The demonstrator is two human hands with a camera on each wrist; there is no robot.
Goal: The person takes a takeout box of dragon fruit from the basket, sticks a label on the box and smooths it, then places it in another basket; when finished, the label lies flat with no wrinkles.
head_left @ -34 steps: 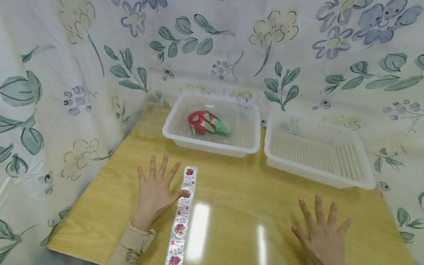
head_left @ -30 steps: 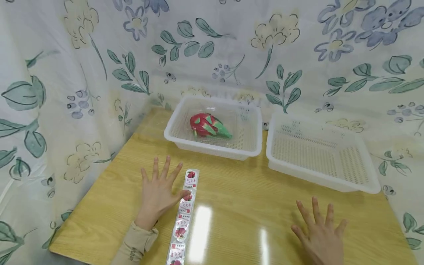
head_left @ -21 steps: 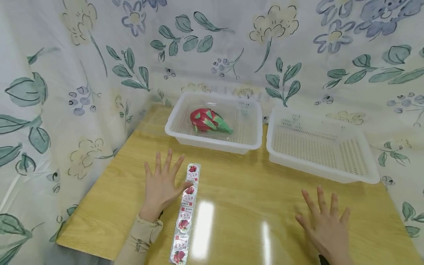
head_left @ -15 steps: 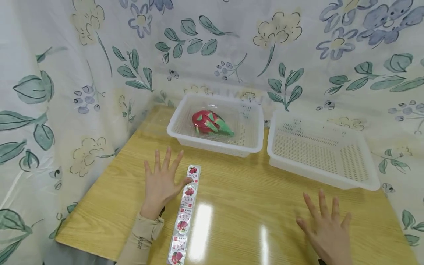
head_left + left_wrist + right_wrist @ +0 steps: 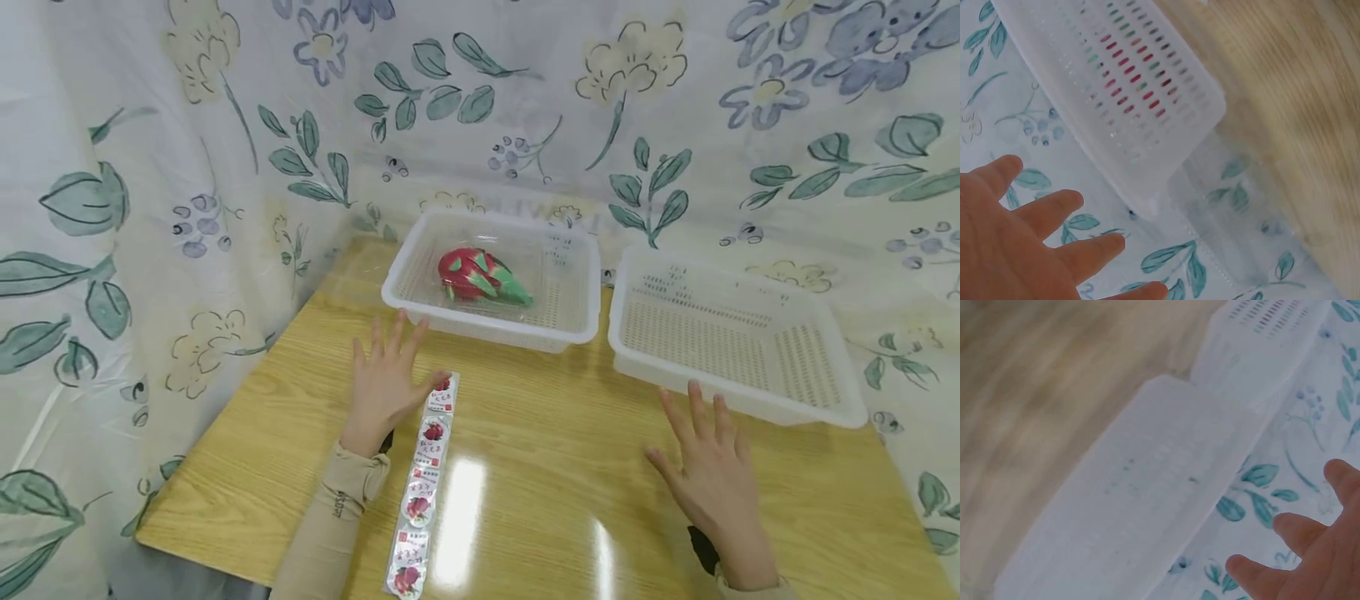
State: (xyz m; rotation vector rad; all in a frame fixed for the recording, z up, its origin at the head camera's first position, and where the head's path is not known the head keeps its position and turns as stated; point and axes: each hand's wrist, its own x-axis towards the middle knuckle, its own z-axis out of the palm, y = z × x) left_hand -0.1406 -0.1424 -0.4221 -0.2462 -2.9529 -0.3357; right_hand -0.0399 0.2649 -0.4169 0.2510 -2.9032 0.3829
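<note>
My left hand (image 5: 384,383) hovers with fingers spread and holds nothing; its fingertips reach the near wall of the left white basket (image 5: 491,327) in the head view. Its thumb overlaps the top label of a strip of dragon fruit stickers (image 5: 422,483). Inside that basket a red and green dragon fruit (image 5: 474,275) lies within clear plastic packaging. My right hand (image 5: 712,471), also spread and holding nothing, has its fingertips in front of the right white basket (image 5: 798,408). Both wrist views show straight, separated fingers, with the baskets beyond them.
The baskets stand side by side at the back of the wooden table (image 5: 540,467). A clear plastic piece (image 5: 1204,219) sits beside the left basket. Behind everything hangs a floral curtain (image 5: 540,100), which also runs down the left side.
Both hands have moved forward toward the baskets, the left one slightly right, the right one slightly left. The left thumb has gone from the second sticker to the top one. Baskets and fruit stay put.
</note>
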